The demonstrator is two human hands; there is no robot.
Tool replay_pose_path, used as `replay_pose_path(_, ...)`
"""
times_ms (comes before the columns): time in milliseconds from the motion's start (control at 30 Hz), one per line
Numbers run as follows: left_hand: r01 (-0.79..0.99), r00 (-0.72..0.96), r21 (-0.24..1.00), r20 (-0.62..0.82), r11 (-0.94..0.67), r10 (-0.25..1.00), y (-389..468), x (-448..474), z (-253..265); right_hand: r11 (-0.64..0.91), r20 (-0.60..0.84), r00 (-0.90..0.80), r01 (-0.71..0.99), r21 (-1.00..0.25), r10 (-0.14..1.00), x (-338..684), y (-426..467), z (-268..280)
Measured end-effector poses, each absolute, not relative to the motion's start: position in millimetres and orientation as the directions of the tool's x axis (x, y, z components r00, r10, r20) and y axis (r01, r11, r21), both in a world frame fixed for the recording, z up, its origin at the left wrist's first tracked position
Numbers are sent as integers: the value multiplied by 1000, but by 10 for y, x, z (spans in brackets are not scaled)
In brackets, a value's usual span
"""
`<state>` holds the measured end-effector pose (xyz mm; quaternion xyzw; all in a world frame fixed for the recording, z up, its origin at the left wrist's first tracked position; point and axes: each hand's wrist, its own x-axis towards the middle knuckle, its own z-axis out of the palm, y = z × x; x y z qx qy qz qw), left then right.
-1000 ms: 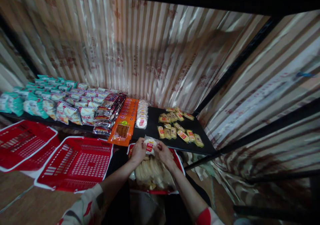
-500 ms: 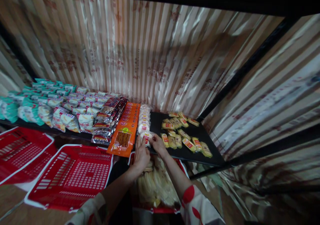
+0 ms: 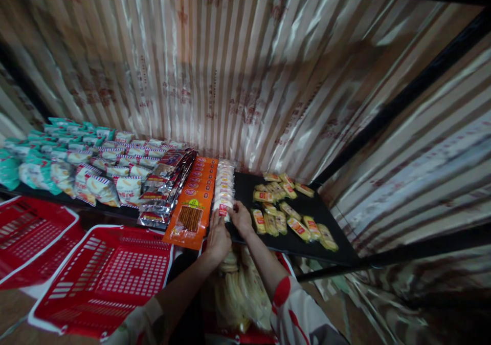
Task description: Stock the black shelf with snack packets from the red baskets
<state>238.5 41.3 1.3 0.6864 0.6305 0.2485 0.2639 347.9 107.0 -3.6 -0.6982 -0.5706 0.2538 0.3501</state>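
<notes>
A row of small white snack packets (image 3: 224,181) runs from the back of the black shelf towards its front edge. At the near end lies a white packet with a red label (image 3: 223,208). My left hand (image 3: 219,240) has its fingers together against the packet's front side. From the right, my right hand (image 3: 241,219) grips the same packet with bent fingers. Both thumbs are partly hidden. Flat orange packs of brown sticks (image 3: 190,217) overlap just left of the row. To the right, several yellow snack packets (image 3: 298,227) lie loosely scattered on the shelf.
Dark silvery packets (image 3: 161,191), white chip bags (image 3: 128,189) and teal bags (image 3: 32,173) fill the shelf's left side. Red baskets (image 3: 126,271) stand below. Under my arms, another basket holds pale bagged items (image 3: 233,288). Black posts (image 3: 399,99) frame the shelf.
The front white packet has moved back against the row, and both hands have followed it slightly. The view has shifted a little.
</notes>
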Motion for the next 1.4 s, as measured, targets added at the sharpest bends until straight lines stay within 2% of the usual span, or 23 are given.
replay_pose_path(200, 732, 66, 679, 15, -59, 998, 462, 2387, -3, -133, 51, 260, 641, -756, 964, 3391, 1060, 7)
replay_pose_path(400, 761, 55, 641, 93, -102, 994, 487, 2379, -38, -133, 68, 266, 666, -734, 962, 3348, 1088, -10)
replay_pose_path(533, 771, 61, 627, 103, -112, 993, 471, 2378, -47, -119, 52, 255, 610, -783, 966, 3342, 1065, -35)
replay_pose_path(667, 770, 72, 628, 94, -115, 993, 428, 2355, -11, -105, 90, 323, 539, -836, 942, 3325, 886, -35)
replay_pose_path(800, 753, 104, 634, 153, -178, 983, 254, 2331, 18, 16, 211, 297, 545, -839, 931, 3376, 450, -52)
replay_pose_path(933, 691, 256, 646, 201, -324, 946, -103, 2388, -20, 152, 333, 214, 586, -796, 918, 3584, -145, -144)
replay_pose_path(1033, 651, 391, 654, 146, -385, 909, -393, 2486, -122, 132, 329, 184, 660, -740, 926, 3846, -563, -305)
replay_pose_path(1233, 685, 498, 657, -105, -316, 861, -714, 2639, -357, -47, 240, 227, 812, -582, 944, 4408, -1109, -737)
replay_pose_path(1400, 715, 495, 634, -161, -294, 854, -784, 2666, -438, -67, 162, 177, 849, -525, 971, 4500, -1381, -918)
